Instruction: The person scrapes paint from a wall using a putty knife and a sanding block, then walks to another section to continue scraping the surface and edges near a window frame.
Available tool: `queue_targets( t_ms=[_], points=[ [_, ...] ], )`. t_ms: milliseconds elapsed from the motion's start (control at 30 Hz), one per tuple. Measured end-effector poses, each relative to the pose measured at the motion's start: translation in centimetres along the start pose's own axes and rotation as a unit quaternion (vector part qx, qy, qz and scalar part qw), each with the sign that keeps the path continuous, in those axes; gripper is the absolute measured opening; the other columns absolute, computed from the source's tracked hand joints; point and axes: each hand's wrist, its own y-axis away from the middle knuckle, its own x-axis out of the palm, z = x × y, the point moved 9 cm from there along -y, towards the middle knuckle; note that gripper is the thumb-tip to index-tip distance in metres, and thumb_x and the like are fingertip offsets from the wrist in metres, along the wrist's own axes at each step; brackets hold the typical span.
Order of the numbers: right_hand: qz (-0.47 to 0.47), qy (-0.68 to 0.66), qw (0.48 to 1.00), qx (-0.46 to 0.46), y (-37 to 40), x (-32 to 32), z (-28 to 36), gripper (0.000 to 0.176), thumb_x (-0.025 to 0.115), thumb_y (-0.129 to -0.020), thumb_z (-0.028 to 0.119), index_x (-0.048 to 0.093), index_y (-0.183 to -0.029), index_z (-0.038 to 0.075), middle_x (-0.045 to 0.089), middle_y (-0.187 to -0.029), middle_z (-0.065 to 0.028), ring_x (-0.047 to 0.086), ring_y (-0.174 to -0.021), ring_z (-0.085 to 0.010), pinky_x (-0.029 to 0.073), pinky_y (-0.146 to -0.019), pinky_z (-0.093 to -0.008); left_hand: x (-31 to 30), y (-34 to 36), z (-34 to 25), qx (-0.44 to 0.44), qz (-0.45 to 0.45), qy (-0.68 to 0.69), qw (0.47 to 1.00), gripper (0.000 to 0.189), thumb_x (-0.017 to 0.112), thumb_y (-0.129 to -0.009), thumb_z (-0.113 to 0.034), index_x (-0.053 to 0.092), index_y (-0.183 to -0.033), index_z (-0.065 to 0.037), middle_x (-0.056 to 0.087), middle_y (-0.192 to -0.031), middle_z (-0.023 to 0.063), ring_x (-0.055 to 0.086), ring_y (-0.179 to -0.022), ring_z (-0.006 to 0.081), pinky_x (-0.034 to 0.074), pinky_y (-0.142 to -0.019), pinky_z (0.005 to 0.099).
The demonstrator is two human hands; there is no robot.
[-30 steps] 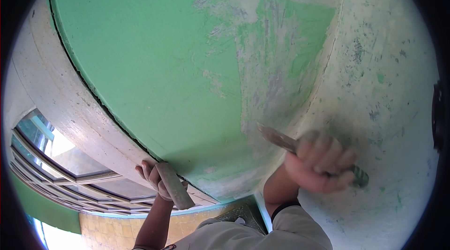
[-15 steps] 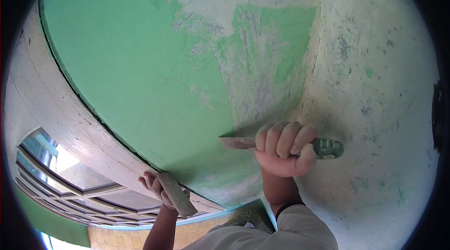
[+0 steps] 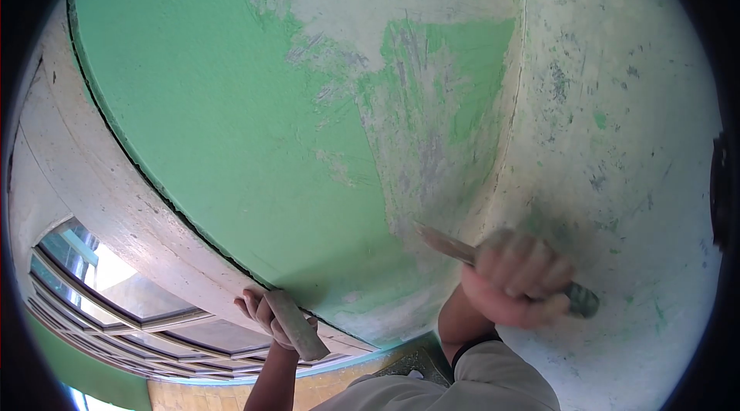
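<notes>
My right hand (image 3: 520, 276), slightly blurred, is wrapped round the green handle (image 3: 582, 301) of a scraper. The scraper's narrow metal blade (image 3: 443, 241) points up and to the left, its tip over the scraped grey strip of the green wall (image 3: 254, 141). Lower left, my left hand (image 3: 266, 318) grips a greyish, oblong block (image 3: 297, 326), with fingertips at the dark gap along the wall's edge. The block hides part of that hand.
Patchy white wall (image 3: 609, 141) meets the green wall at a cracked corner on the right. A pale frame (image 3: 116, 149) and a paned window (image 3: 139, 288) lie to the left. Yellowish tiles (image 3: 200, 395) show at the bottom.
My right hand has moved right and down with the scraper, whose blade has tilted from level to pointing up-left. My left hand has barely shifted.
</notes>
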Motion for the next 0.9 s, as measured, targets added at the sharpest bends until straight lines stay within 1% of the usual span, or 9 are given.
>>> queue_targets(
  t_ms=[100,167,233,433,533,633,767,833,900],
  points=[
    [0.029,0.032,0.998,0.037,0.0,0.1,-1.1,0.029,0.053,-0.09,0.025,0.035,-0.071,0.011,0.038,-0.054,-0.0003,0.03,-0.037,-0.0089,0.022,-0.035,-0.0247,-0.2,0.6,0.3,-0.001,-0.021,0.004,1.0,0.058,0.047,-0.086,-0.049,0.037,-0.121,-0.005,0.041,-0.124,0.0184,0.025,-0.13,0.0447,0.01,-0.104,0.0654],
    [0.039,0.028,0.998,0.044,0.0,0.5,-0.7,0.029,0.053,-0.09,0.024,0.035,-0.071,0.011,0.038,-0.054,-0.0006,0.03,-0.037,-0.0091,0.022,-0.035,-0.025,-0.3,0.7,0.3,-0.001,-0.02,0.008,1.0,0.057,0.047,-0.086,-0.049,0.037,-0.12,-0.005,0.041,-0.124,0.0184,0.026,-0.13,0.0446,0.01,-0.105,0.0653],
    [-0.023,-0.037,0.998,-0.036,-0.2,-0.3,2.2,0.034,0.061,-0.088,0.027,0.038,-0.071,0.008,0.038,-0.051,-0.0009,0.029,-0.037,-0.0109,0.02,-0.036,-0.0279,-0.2,0.5,0.4,0.0,-0.022,0.009,1.0,0.057,0.047,-0.086,-0.05,0.038,-0.12,-0.005,0.042,-0.123,0.0184,0.026,-0.13,0.0445,0.01,-0.105,0.0651],
    [-0.001,0.014,0.997,0.072,0.0,0.1,-1.2,0.034,0.061,-0.088,0.026,0.037,-0.071,0.008,0.037,-0.05,-0.001,0.03,-0.039,-0.0113,0.022,-0.037,-0.0278,-0.3,0.6,0.2,0.0,-0.031,0.01,0.999,0.056,0.049,-0.086,-0.05,0.039,-0.117,-0.004,0.042,-0.122,0.0187,0.027,-0.13,0.0452,0.011,-0.105,0.0651],
    [-0.015,-0.049,0.998,-0.035,0.0,0.4,2.3,0.035,0.062,-0.087,0.026,0.038,-0.07,0.008,0.037,-0.048,-0.001,0.031,-0.04,-0.0112,0.022,-0.038,-0.0276,-0.2,0.5,0.3,0.004,-0.031,0.005,0.999,0.056,0.049,-0.086,-0.049,0.038,-0.118,-0.005,0.042,-0.123,0.0187,0.026,-0.13,0.0455,0.011,-0.104,0.0652],
    [0.0,0.022,0.998,0.058,0.5,0.9,-2.0,0.03,0.055,-0.088,0.018,0.035,-0.068,0.009,0.036,-0.05,-0.0009,0.03,-0.037,-0.0093,0.024,-0.034,-0.026,-0.2,0.7,0.3,0.002,-0.022,0.0,1.0,0.056,0.048,-0.086,-0.049,0.038,-0.119,-0.005,0.042,-0.123,0.0186,0.026,-0.13,0.0457,0.011,-0.104,0.0653],
    [0.029,0.0,0.998,0.063,0.4,1.4,-1.3,0.031,0.056,-0.088,0.018,0.035,-0.067,0.009,0.036,-0.049,-0.0006,0.03,-0.036,-0.0091,0.024,-0.033,-0.0257,-0.3,0.7,0.3,0.002,-0.026,0.01,1.0,0.055,0.048,-0.086,-0.048,0.038,-0.119,-0.006,0.041,-0.123,0.0184,0.025,-0.13,0.0454,0.01,-0.104,0.0653],
    [-0.012,-0.035,0.999,-0.014,0.0,1.1,1.2,0.031,0.056,-0.088,0.019,0.036,-0.068,0.008,0.036,-0.049,-0.0001,0.029,-0.036,-0.0091,0.024,-0.033,-0.0252,-0.1,0.5,0.4,0.003,-0.028,0.008,1.0,0.055,0.048,-0.086,-0.048,0.038,-0.119,-0.006,0.041,-0.123,0.0183,0.025,-0.13,0.0452,0.01,-0.104,0.0652],
    [-0.003,-0.006,1.0,0.021,0.2,1.0,-1.0,0.031,0.056,-0.088,0.02,0.035,-0.068,0.008,0.035,-0.049,-0.0002,0.028,-0.036,-0.0092,0.024,-0.033,-0.0253,-0.1,0.6,0.3,0.004,-0.025,0.006,1.0,0.056,0.048,-0.086,-0.049,0.038,-0.12,-0.006,0.041,-0.123,0.0177,0.025,-0.13,0.045,0.01,-0.104,0.0651]
  ],
)
